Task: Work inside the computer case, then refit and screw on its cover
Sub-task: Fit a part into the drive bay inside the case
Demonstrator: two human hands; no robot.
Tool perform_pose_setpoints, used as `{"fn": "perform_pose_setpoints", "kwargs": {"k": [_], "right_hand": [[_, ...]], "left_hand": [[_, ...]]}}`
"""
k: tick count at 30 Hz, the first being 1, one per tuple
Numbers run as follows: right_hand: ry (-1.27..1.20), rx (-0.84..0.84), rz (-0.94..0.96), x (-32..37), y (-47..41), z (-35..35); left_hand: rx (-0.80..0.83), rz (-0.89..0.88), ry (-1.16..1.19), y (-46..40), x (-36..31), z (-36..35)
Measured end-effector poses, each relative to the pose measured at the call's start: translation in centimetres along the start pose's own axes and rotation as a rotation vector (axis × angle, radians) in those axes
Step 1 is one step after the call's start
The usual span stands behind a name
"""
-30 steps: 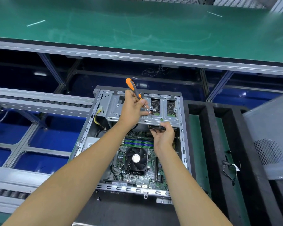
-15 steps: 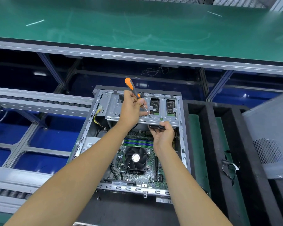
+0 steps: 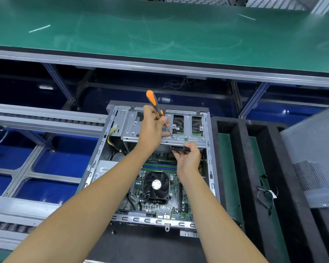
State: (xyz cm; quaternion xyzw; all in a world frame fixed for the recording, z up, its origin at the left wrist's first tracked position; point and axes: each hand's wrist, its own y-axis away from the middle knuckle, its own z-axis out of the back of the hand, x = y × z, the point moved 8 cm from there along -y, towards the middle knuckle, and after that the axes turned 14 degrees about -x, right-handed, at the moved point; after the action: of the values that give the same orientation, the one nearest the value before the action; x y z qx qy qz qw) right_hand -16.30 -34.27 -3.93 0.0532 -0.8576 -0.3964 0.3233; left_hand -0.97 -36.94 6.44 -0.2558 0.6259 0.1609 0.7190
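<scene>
Green bench mat [image 3: 160, 31] fills the twelve o'clock band; blue frame bays below it, roller track at nine o'clock.

Head view, the only one: open computer case [image 3: 210, 168] lies dead centre, motherboard and CPU fan [image 3: 156, 185] exposed. Grey perforated cover [image 3: 311, 158] leans well apart at three o'clock, not yet refitted. Black foam tray [image 3: 285, 168] sits between case and cover, with a loose cable in it.

Left hand [image 3: 152, 130] grips the orange-handled screwdriver [image 3: 154, 102], fingers curled round the handle; tip rests on the drive bracket [image 3: 129, 128] at the case's twelve o'clock end, apparently on a screw. Right hand [image 3: 188, 160] pinches a small black part [image 3: 179, 148] just under the bracket's near edge, fingers clamped on it.

Judgement: interior work step, fastening or loosening at the bracket. Next move calls for keeping the tip seated while the right hand steadies the part. Cover comes later.
</scene>
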Motion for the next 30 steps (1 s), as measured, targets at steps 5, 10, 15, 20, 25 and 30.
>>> {"fn": "perform_pose_setpoints", "kwargs": {"k": [5,10,15,20,25,30], "right_hand": [[0.002,-0.010,0.001,0.0,0.1,0.0],[-0.001,-0.015,-0.003,0.1,0.3,0.0],[-0.009,-0.017,-0.004,0.2,0.5,0.0],[-0.006,-0.020,0.007,0.3,0.7,0.0],[-0.010,-0.062,0.026,0.4,0.5,0.3],[-0.012,-0.068,0.015,0.4,0.5,0.3]], "left_hand": [[0.052,-0.088,-0.021,0.8,-0.6,-0.4],[0.082,-0.148,-0.017,1.6,-1.3,-0.6],[0.169,-0.224,-0.071,2.0,-1.4,-1.2],[0.251,-0.296,-0.097,2.3,-1.9,-1.4],[0.323,-0.243,-0.066,2.4,-1.7,-1.6],[0.353,-0.233,-0.100,1.2,-1.8,-1.8]]}}
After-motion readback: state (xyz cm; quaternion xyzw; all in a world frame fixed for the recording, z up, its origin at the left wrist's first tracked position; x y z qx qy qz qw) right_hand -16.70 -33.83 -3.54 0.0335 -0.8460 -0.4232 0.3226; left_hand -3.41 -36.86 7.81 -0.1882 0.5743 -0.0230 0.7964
